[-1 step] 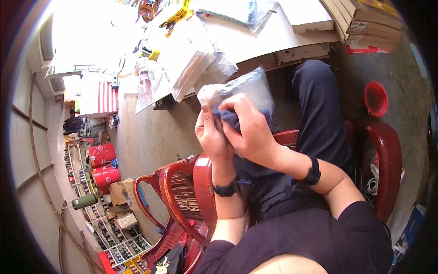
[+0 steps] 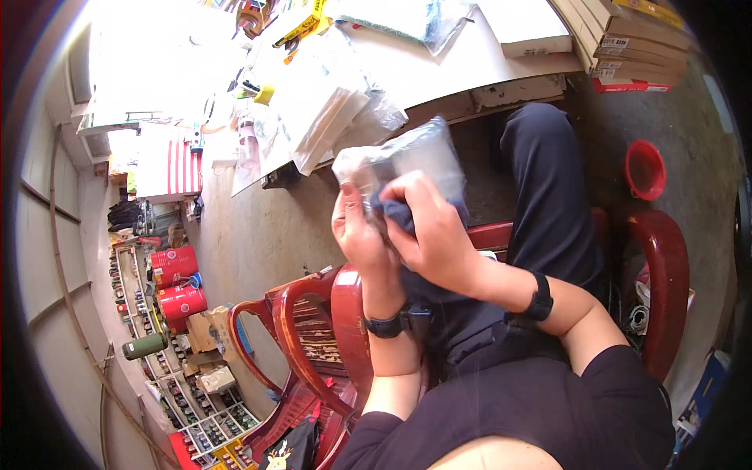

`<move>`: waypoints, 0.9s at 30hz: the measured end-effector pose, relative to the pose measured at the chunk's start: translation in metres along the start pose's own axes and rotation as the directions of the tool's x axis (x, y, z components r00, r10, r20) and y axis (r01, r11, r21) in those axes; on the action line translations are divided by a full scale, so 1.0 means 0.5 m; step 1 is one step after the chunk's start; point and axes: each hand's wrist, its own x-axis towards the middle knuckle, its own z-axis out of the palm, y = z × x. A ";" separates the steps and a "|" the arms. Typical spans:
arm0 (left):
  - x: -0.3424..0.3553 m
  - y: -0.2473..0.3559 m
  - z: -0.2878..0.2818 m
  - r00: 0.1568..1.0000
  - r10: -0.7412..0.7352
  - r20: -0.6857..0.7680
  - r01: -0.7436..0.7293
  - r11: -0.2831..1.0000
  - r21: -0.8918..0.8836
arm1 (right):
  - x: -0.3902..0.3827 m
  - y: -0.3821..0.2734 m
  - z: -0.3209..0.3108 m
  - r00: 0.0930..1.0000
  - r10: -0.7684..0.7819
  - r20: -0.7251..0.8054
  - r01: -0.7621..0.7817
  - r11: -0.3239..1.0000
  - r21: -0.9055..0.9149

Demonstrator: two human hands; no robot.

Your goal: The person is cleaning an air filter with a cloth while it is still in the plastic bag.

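My left hand (image 2: pixel 362 239) is closed on the pale, bunched end (image 2: pixel 354 163) of a clear plastic bag (image 2: pixel 427 149), its thumb pointing up along the near side. Fingers of my right hand (image 2: pixel 439 243) curl around a dark blue cloth (image 2: pixel 396 210) lying against the bag. Both hands are raised close together above my lap, with a black band on each wrist. The bag's contents and some fingertips are hard to make out through blur and overlap.
A white table (image 2: pixel 446 82) ahead carries plastic-wrapped packs (image 2: pixel 329 117) and tools. Stacked cardboard boxes (image 2: pixel 634 43) stand at top right. A red wooden chair arm (image 2: pixel 658 298) flanks my right, another chair (image 2: pixel 305 345) my left. A red bucket (image 2: pixel 644 171) and drums (image 2: pixel 176 301) sit on the floor.
My hands and the bag have shifted very slightly; the bunched pale end sits a little further left, and my right fingers have moved a little over the blue cloth.
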 end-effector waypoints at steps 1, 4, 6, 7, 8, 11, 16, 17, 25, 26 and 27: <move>0.004 0.005 -0.006 1.000 -0.008 0.003 0.008 1.000 -0.028 | -0.025 0.005 0.001 0.999 0.009 0.038 -0.009 1.000 -0.005; 0.000 0.026 0.011 0.997 0.019 -0.076 -0.021 1.000 -0.015 | -0.075 -0.013 0.007 0.987 0.111 0.112 -0.115 0.993 0.025; -0.004 0.036 0.024 0.999 0.052 -0.011 -0.051 0.998 0.029 | -0.059 -0.011 0.009 0.996 0.061 0.063 -0.064 0.997 0.046; -0.004 0.037 0.019 0.998 0.058 -0.012 -0.057 0.998 0.033 | -0.037 -0.012 0.015 1.000 0.005 0.007 -0.006 0.998 0.069; -0.006 0.033 0.010 0.996 0.082 0.041 -0.086 0.990 0.110 | -0.009 -0.016 0.020 0.994 -0.089 -0.068 0.092 0.995 0.043; -0.040 -0.005 0.002 0.992 0.024 0.120 -0.017 0.998 -0.053 | 0.082 -0.025 0.019 0.974 -0.141 -0.178 0.143 0.990 -0.003; -0.033 0.010 0.006 0.995 0.092 0.038 -0.091 0.995 -0.041 | 0.038 -0.027 0.032 0.984 -0.139 -0.113 0.138 0.990 -0.013; -0.032 0.016 -0.001 0.996 0.089 0.027 -0.091 0.993 0.073 | 0.010 -0.026 0.024 0.991 -0.109 -0.078 0.108 0.994 -0.017; -0.037 0.013 0.013 0.996 0.070 0.058 -0.070 0.998 -0.003 | 0.006 -0.032 -0.005 0.999 -0.028 -0.023 0.027 0.999 -0.028; -0.042 -0.001 0.022 0.988 0.104 0.114 -0.096 0.993 -0.069 | 0.030 -0.030 -0.009 0.998 -0.055 -0.038 0.052 0.996 -0.069; -0.044 0.000 0.023 0.994 0.064 0.090 -0.052 0.989 -0.135 | 0.043 -0.030 -0.007 0.995 -0.081 -0.050 0.075 0.992 -0.106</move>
